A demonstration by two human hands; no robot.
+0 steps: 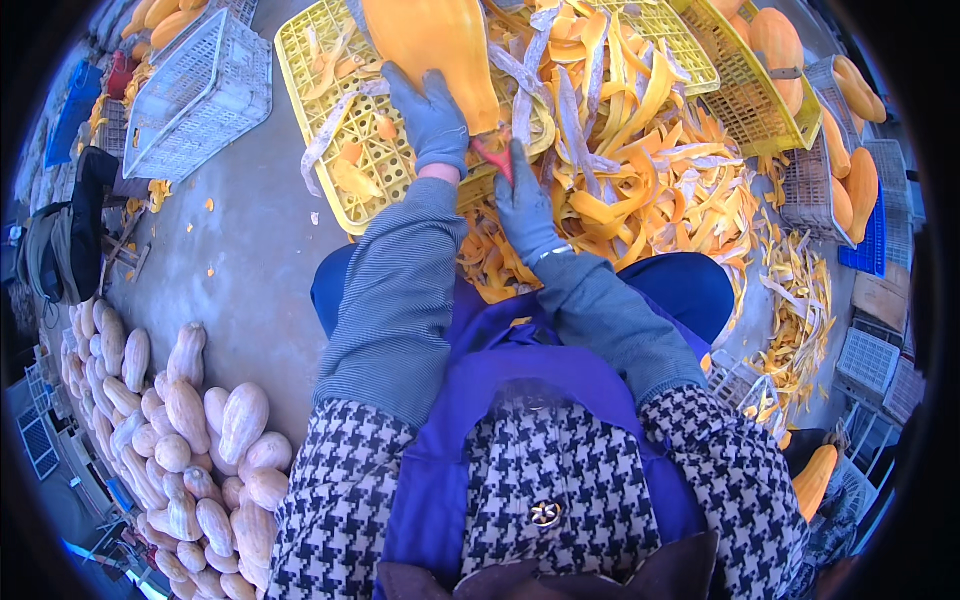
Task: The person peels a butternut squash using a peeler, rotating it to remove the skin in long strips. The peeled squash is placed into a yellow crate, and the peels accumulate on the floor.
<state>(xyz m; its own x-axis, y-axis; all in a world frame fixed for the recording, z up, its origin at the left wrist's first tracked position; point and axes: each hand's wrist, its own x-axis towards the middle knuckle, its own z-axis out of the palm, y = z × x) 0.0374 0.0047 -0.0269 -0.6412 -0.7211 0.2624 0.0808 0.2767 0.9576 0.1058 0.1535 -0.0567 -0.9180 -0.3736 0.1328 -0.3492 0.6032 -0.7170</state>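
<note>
A large orange butternut-type squash, mostly peeled, lies over an upturned yellow plastic crate, with its far end beyond the picture's edge. Grey skin still shows along its left side. My left hand, in a blue-grey work glove, grips the squash's near left side. In my gloved right hand is a red-handled peeler, its head against the near tip of the squash. Long strips of peel hang over the crate's right side and heap up beside my right hand.
Unpeeled squashes are piled on the floor at lower left. A pale plastic crate stands at upper left. Peeled squashes fill a yellow crate and a grey crate on the right. More peelings litter the floor there.
</note>
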